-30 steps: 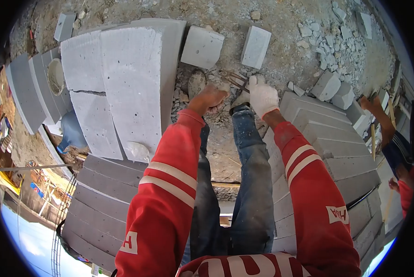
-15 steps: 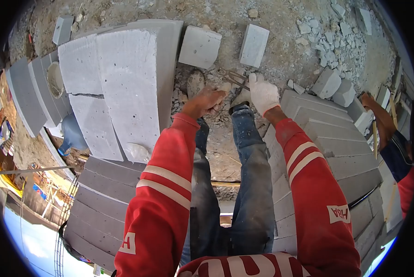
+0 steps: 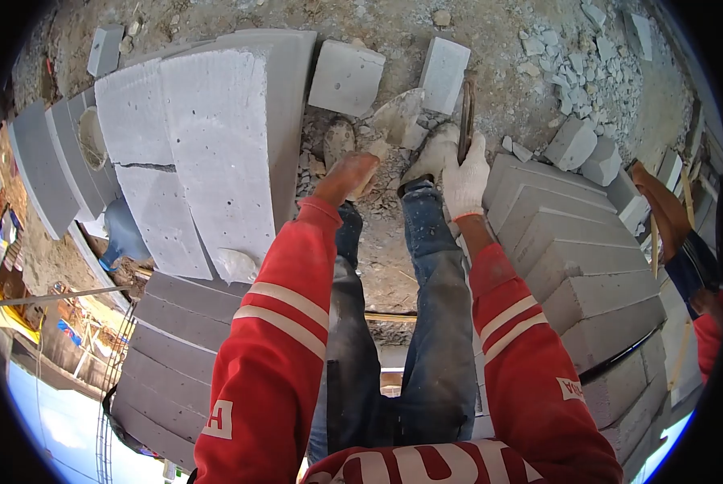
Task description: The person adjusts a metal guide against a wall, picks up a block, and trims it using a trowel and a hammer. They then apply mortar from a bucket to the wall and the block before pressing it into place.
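A trowel (image 3: 395, 119) with a flat, pointed, mortar-crusted grey blade sits at about twelve o'clock from the person's feet, its handle wrapped in the bare left hand (image 3: 347, 176), whose fingers are curled tight around it. At three o'clock of the blade, just beside it, a dark, rust-brown flat tool (image 3: 465, 121) stands nearly upright; the right hand (image 3: 465, 177), in a white knit glove, has its fingers closed around the lower end. What kind of tool it is cannot be told.

Under both hands lie two dusty shoes (image 3: 339, 141) on loose grey rubble. At twelve o'clock, two small squarish pale block pieces (image 3: 346, 77) rest on the sandy ground. At nine to ten o'clock a large, rough, pitted light-grey slab (image 3: 216, 145) lies cracked across one half. At three to four o'clock smooth grey blocks (image 3: 587, 258) are stacked in steps. At the far three o'clock edge another person's arm (image 3: 660, 206) shows, holding a wooden stick.
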`<state>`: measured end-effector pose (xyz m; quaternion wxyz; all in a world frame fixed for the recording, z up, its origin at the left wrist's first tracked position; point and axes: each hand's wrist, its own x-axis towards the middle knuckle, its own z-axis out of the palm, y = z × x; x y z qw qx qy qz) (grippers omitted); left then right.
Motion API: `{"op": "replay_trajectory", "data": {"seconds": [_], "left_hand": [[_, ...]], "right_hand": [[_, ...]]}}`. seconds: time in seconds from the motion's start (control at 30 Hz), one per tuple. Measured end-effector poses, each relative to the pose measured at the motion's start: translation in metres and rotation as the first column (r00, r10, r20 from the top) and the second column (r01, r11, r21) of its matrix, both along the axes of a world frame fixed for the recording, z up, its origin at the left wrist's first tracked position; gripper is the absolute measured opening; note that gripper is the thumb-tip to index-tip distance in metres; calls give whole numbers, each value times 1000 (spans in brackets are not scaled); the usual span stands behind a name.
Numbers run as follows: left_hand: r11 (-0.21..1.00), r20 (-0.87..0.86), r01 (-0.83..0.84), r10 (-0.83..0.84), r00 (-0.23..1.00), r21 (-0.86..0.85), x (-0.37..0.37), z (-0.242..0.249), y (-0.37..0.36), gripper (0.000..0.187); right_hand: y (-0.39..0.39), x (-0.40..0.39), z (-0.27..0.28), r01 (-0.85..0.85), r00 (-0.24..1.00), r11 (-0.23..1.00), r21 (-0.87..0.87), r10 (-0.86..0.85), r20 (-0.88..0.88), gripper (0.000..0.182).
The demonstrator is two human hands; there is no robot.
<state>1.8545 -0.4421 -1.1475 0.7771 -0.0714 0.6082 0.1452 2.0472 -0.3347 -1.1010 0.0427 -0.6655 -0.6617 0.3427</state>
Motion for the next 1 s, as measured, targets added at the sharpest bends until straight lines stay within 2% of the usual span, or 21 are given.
{"op": "replay_trajectory", "data": {"seconds": [0.07, 0.13, 0.17, 0.2, 0.27, 0.3, 0.33, 0.4, 0.43, 0.47, 0.53, 0.6, 0.67, 0.7, 0.73, 0.77, 0.8, 0.87, 0.9, 0.97, 1.0], "left_hand": [[913, -486, 369, -245, 839, 175, 8, -10, -8, 37], [923, -516, 350, -223, 827, 162, 8, -2, 4, 45], [931, -541, 331, -201, 817, 155, 8, 2, 11, 54], [929, -543, 332, -198, 816, 160, 7, 0, 11, 54], [896, -559, 397, -229, 797, 199, 1, -5, 4, 53], [896, -566, 400, -231, 791, 193, -1, -9, 3, 53], [895, -610, 406, -220, 762, 185, 0, -11, -1, 51], [893, -641, 414, -216, 737, 175, 3, -13, -8, 49], [922, -565, 335, -174, 806, 193, 4, -14, -8, 46], [944, -488, 254, -123, 864, 211, 6, -14, -3, 43], [980, -409, 140, -70, 910, 142, 8, 7, 15, 39], [999, -342, 25, -8, 940, 47, 6, 8, 15, 34], [986, -472, 133, -72, 879, 97, 15, -25, -12, 28], [987, -466, 128, -71, 882, 93, 13, -16, -8, 28], [987, -433, 121, -63, 899, 110, 8, 4, 7, 27], [985, -398, 114, -54, 916, 128, 6, 19, 19, 27], [985, -389, 115, -55, 919, 132, 9, 26, 24, 27], [989, -366, 61, -9, 930, 131, 8, 33, 35, 28], [989, -376, 62, -7, 927, 135, 13, 11, 24, 28], [965, -568, 190, -55, 821, 181, 29, -51, -18, 28], [968, -566, 182, -54, 823, 174, 25, -40, -15, 28]], "right_hand": [[-6, 2, 1, 44, 999, 999, -5, -45, -19, 35], [-15, 2, 1, -49, 998, 998, -49, 47, -34, 37], [-18, 14, -11, -324, 924, 922, -213, 357, 139, 42], [-13, 14, -11, -324, 924, 923, -207, 355, 140, 42], [-8, 9, -13, -474, 831, 815, -333, 539, 137, 45], [-8, 2, -10, -412, 898, 893, -179, 431, 84, 40], [-8, -5, -9, -415, 898, 891, -184, 433, 74, 40], [-8, -17, -8, 46, 991, 994, -94, -57, -121, 34], [-10, -21, -10, 49, 997, 996, -76, -53, -47, 30], [-17, -16, -16, -118, 993, 993, 10, 118, 15, 30], [-10, -8, -7, -528, 779, 772, -353, 606, 159, 31], [-14, -10, -1, -475, 826, 827, -300, 537, 173, 31], [-16, -17, 2, -424, 860, 867, -262, 476, 183, 31], [-16, -23, 7, -225, 972, 959, -169, 234, 30, 29], [-16, -25, 10, 12, 990, 994, -107, -26, -136, 28], [-21, -22, 5, 72, 967, 982, -176, -112, -228, 28], [-22, -19, 0, -2, 987, 962, -273, -42, -155, 26], [-23, -1, -19, -378, 926, 838, -393, 350, -144, 26], [-21, -5, -15, -382, 924, 840, -385, 351, -151, 26], [-16, -15, 6, -157, 980, 828, -539, 61, -190, 28], [-16, -20, 14, -161, 980, 822, -546, 67, -189, 28]]}}
